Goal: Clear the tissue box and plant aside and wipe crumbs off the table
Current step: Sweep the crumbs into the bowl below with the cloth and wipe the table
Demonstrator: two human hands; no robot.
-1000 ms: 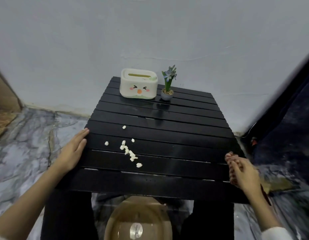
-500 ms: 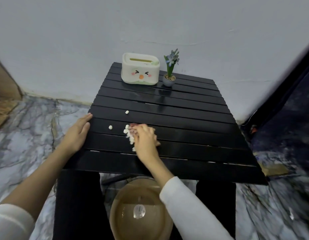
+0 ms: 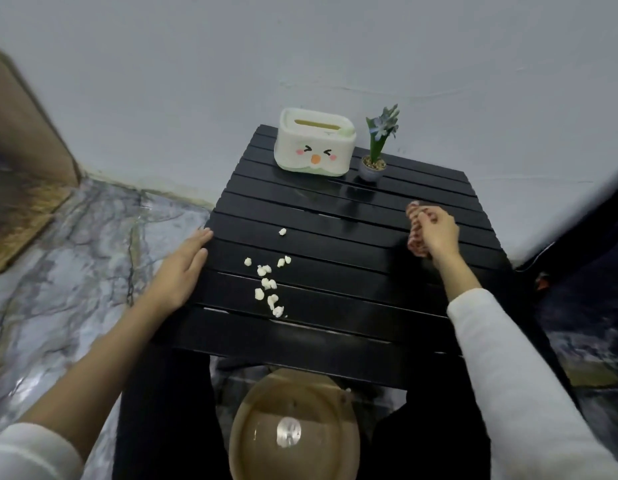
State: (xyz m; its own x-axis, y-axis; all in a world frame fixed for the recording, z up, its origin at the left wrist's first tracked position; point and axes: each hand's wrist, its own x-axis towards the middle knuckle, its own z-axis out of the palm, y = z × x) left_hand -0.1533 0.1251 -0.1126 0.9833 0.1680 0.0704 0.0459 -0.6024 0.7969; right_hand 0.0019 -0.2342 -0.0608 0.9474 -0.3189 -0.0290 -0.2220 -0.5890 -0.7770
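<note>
Left hand (image 3: 181, 271) flat and open on the black table's (image 3: 352, 299) left edge; right hand (image 3: 437, 233) clenched round a reddish cloth (image 3: 415, 237) at the right side; crumbs (image 3: 268, 284) scattered mid-table; tissue box (image 3: 314, 147) and plant (image 3: 376, 147) parked side by side at the far edge.

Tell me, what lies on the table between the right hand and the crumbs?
Nothing: in the head view, only bare black slats separate the right hand from the crumbs.

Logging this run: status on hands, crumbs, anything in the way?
Left hand flat, open on table edge. Right hand shut on cloth, right side. Crumbs unwiped. Tissue box and plant at far edge, clear of crumbs.
</note>
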